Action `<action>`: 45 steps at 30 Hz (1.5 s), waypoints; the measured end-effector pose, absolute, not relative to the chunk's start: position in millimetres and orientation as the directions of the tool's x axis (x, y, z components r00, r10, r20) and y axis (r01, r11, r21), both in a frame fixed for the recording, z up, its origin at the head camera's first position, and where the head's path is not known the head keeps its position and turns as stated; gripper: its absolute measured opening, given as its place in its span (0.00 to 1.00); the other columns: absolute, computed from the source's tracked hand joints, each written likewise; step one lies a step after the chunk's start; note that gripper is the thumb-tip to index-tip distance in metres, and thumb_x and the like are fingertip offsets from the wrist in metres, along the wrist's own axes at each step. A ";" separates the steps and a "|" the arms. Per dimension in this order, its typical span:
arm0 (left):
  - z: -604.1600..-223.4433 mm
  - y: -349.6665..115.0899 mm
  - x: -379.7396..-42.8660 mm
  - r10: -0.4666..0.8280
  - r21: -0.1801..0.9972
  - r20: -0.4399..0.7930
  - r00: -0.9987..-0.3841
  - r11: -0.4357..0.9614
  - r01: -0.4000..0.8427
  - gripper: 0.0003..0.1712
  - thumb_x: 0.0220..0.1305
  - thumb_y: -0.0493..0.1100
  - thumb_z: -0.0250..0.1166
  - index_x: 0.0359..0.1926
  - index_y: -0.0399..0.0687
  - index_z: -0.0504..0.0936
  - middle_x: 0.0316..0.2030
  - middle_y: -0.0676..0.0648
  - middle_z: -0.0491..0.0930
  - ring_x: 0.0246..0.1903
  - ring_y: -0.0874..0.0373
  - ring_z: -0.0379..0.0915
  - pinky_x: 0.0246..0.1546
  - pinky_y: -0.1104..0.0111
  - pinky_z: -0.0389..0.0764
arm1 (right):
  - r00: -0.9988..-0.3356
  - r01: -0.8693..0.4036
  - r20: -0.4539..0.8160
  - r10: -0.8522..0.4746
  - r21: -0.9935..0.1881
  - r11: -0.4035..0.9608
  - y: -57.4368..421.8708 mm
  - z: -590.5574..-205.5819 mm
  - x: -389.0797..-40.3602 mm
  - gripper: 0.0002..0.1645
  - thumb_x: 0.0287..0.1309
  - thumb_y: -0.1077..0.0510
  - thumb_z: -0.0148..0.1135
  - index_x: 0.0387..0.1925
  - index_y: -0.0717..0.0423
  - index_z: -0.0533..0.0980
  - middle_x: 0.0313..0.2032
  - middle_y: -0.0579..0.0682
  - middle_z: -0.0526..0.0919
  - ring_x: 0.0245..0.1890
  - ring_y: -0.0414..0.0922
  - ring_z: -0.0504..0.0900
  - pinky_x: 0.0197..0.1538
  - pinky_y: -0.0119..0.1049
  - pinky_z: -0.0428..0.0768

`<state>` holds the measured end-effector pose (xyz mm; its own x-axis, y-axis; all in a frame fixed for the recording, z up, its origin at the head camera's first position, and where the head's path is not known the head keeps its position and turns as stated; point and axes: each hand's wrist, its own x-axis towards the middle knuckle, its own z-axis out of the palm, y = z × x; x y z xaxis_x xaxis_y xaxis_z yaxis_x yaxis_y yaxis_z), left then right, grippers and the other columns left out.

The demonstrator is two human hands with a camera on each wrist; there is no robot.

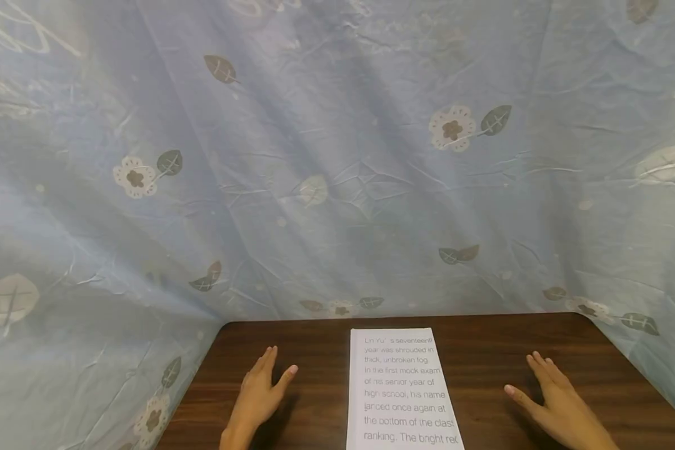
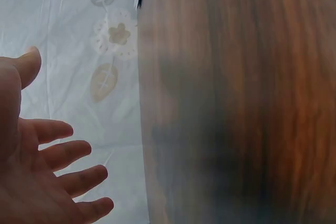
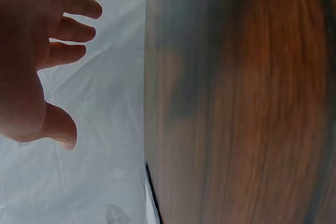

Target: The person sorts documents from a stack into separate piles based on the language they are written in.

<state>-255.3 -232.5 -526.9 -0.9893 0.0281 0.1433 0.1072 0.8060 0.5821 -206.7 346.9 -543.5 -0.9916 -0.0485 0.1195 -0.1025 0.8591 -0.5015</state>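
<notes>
A white booklet or stack of paper (image 1: pixel 400 394) with large printed text lies on the dark wooden table (image 1: pixel 309 350), between the two hands. To its left, my left hand (image 1: pixel 261 389) hovers over the table with fingers straight and thumb spread. My right hand (image 1: pixel 557 400) is held the same way to the right of the paper, its thumb pointing toward it. Both palms hold nothing; the left wrist view shows the left fingers (image 2: pixel 73 153) spread, and the right wrist view shows the right fingers (image 3: pixel 76 29) loosely extended.
Pale blue cloth (image 1: pixel 337 156) printed with flowers and leaves hangs behind the table and along both sides. The table's far edge has rounded corners and meets the cloth. In both wrist views, a dark thin edge of the paper shows at the table's border.
</notes>
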 end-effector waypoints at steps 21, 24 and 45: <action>-541.8 -206.2 -264.5 0.091 0.663 0.206 -0.974 0.719 0.207 0.46 0.78 0.62 0.61 0.76 0.27 0.67 0.63 0.25 0.79 0.55 0.34 0.84 0.56 0.42 0.87 | -0.993 -0.089 0.114 -0.029 -0.569 0.818 317.8 -540.5 -212.3 0.49 0.75 0.38 0.62 0.73 0.77 0.64 0.63 0.78 0.79 0.54 0.68 0.86 0.54 0.66 0.86; -543.6 -202.1 -265.0 0.104 0.683 0.202 -0.974 0.698 0.216 0.44 0.78 0.60 0.63 0.75 0.27 0.68 0.59 0.28 0.82 0.48 0.43 0.86 0.48 0.49 0.90 | -0.993 -0.094 0.118 -0.029 -0.594 0.799 314.0 -542.5 -213.2 0.47 0.74 0.40 0.64 0.73 0.76 0.66 0.58 0.71 0.85 0.48 0.55 0.89 0.49 0.56 0.90; -550.0 -161.9 -268.3 0.194 0.800 0.148 -0.970 0.552 0.233 0.41 0.79 0.56 0.63 0.75 0.26 0.69 0.56 0.34 0.86 0.37 0.53 0.87 0.32 0.72 0.85 | -0.999 -0.053 0.037 -0.037 -0.746 0.664 274.7 -551.5 -219.0 0.42 0.73 0.45 0.66 0.72 0.73 0.69 0.44 0.49 0.89 0.27 0.34 0.81 0.32 0.29 0.81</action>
<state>-268.3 -161.9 -550.0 -0.9697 0.1940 0.1484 0.2329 0.5522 0.8005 -219.0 274.7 -551.5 -0.9986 -0.0373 0.0372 -0.0526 0.6635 -0.7463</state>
